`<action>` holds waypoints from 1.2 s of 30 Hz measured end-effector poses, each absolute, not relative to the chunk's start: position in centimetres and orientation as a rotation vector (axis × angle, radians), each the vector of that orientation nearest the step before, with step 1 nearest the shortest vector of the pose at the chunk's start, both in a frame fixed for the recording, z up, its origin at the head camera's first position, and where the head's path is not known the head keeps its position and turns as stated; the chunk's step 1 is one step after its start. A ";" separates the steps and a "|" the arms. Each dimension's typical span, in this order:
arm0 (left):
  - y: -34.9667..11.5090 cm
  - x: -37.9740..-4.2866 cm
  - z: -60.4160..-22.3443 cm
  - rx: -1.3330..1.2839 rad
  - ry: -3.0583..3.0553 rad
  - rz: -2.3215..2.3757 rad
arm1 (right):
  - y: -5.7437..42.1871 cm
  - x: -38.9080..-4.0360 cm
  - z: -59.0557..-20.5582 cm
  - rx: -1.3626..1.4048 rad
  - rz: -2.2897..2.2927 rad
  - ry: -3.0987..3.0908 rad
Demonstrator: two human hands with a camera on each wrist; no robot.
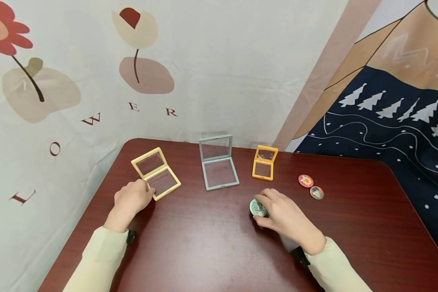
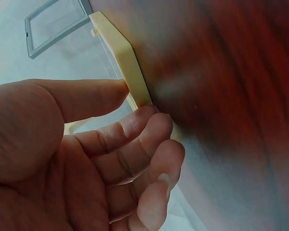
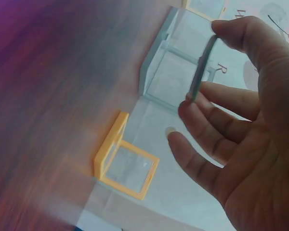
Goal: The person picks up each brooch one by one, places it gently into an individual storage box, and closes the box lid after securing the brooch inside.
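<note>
My left hand [image 1: 133,196] pinches the near left corner of a pale yellow hinged display frame [image 1: 168,192], which stands opened out at the table's left. In the left wrist view, the thumb lies against the yellow edge and the index fingertip meets it from the other side. My right hand [image 1: 282,213] holds a round green badge [image 1: 257,207] with a printed figure between thumb and fingers, above the table's middle. In the right wrist view that badge [image 3: 202,67] appears nearly edge-on, and its printed face is hidden.
A grey-blue hinged frame [image 1: 222,187] stands opened at the back middle, with a smaller orange one [image 1: 263,177] to its right. Farther right lie a red round badge [image 1: 305,181] and a multicoloured one [image 1: 316,192]. A printed cloth [image 1: 222,81] hangs behind the dark red-brown table [image 1: 190,247].
</note>
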State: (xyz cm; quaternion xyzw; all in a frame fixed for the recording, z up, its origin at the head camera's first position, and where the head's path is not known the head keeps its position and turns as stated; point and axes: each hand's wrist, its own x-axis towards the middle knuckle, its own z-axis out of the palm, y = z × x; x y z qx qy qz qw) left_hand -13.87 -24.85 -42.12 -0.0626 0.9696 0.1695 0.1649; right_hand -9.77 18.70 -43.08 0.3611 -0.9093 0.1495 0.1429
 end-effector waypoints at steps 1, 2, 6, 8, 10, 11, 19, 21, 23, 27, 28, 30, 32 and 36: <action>-24.8 -13.8 -42.1 -0.174 2.765 0.483 | 18.5 -9.8 -42.9 1.044 0.434 -2.618; -24.7 -13.7 -42.1 -0.172 2.765 0.482 | 18.4 -9.9 -42.8 1.047 0.439 -2.612; -24.5 -13.2 -42.0 -0.164 2.770 0.472 | 17.6 -10.2 -42.2 1.061 0.476 -2.592; -24.3 -13.0 -42.1 -0.157 2.773 0.468 | 17.3 -10.3 -42.0 1.066 0.498 -2.588; -24.2 -12.9 -42.1 -0.150 2.779 0.461 | 16.9 -10.5 -41.7 1.069 0.516 -2.588; -24.2 -12.8 -42.1 -0.147 2.782 0.457 | 16.8 -10.5 -41.6 1.071 0.521 -2.589; -23.9 -12.5 -42.3 -0.106 2.797 0.434 | 15.4 -11.0 -40.6 1.087 0.557 -2.591; -23.8 -12.4 -42.2 -0.096 2.793 0.424 | 15.1 -11.2 -40.5 1.094 0.559 -2.584; -23.7 -12.3 -42.1 -0.090 2.788 0.417 | 14.9 -11.3 -40.4 1.102 0.563 -2.576; -23.5 -12.0 -42.0 -0.075 2.783 0.419 | 14.4 -11.5 -40.4 1.115 0.573 -2.567; -23.4 -11.9 -42.0 -0.070 2.786 0.419 | 14.3 -11.5 -40.3 1.118 0.579 -2.568; -23.3 -11.7 -42.0 -0.054 2.794 0.422 | 14.1 -11.6 -40.3 1.124 0.586 -2.568; -23.2 -11.5 -42.1 -0.043 2.800 0.424 | 13.8 -11.7 -40.1 1.132 0.597 -2.572; -23.0 -11.2 -42.2 -0.031 2.810 0.436 | 13.3 -12.0 -40.1 1.141 0.606 -2.587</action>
